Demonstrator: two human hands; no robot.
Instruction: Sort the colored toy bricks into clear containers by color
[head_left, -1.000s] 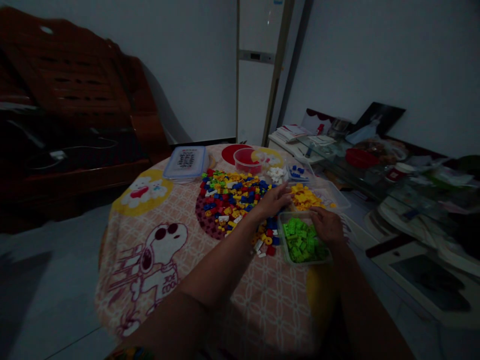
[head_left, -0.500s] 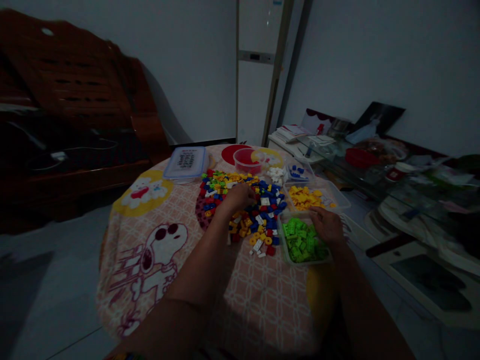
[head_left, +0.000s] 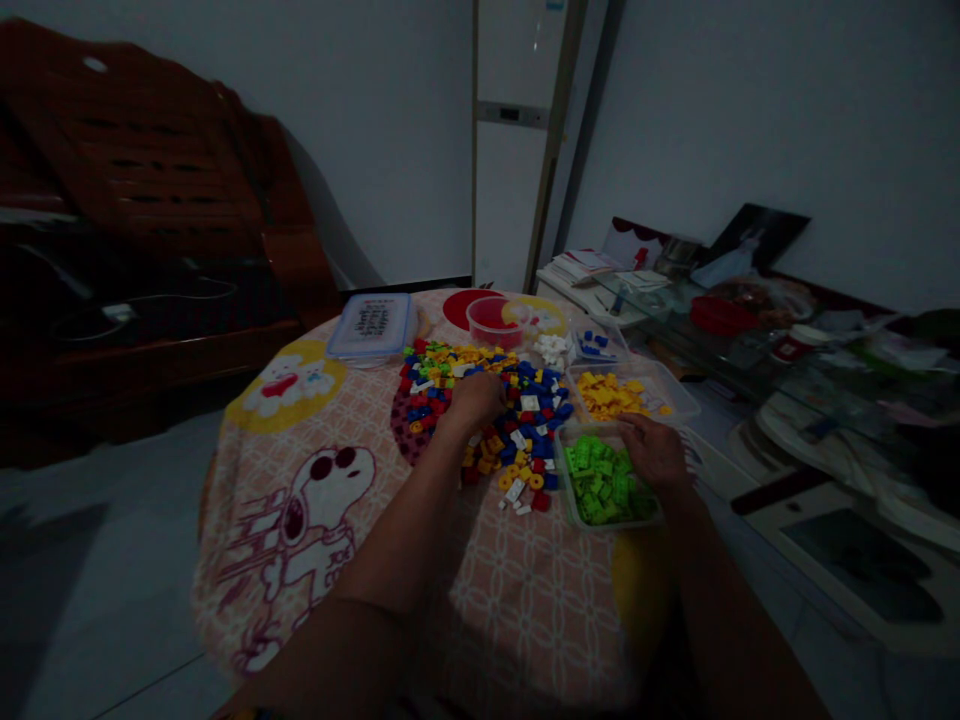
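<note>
My left hand (head_left: 478, 400) reaches into a mixed pile of toy building bricks (head_left: 540, 410) in yellow, blue, red, white and green. Its fingers point down, drawn together, and the back of the hand hides whatever is between them. At the far corner of a clear plastic box (head_left: 564, 490), my right hand (head_left: 655, 450) has its fingers closed over the rim. Green bricks (head_left: 604, 480) fill that box. Just behind it, a second clear box (head_left: 679, 395) holds yellow bricks (head_left: 611, 395).
A small clear box (head_left: 619, 350) with blue bricks stands farther back, beside a heap of white bricks (head_left: 552, 349). A round clear tub (head_left: 495, 325) and a blue-rimmed lidded box (head_left: 373, 328) are at the table's far side. A cluttered glass-topped table (head_left: 697, 345) is on the right.
My left hand has shifted slightly left within the pile, its fingers lower among the bricks. My right hand stays at the box rim.
</note>
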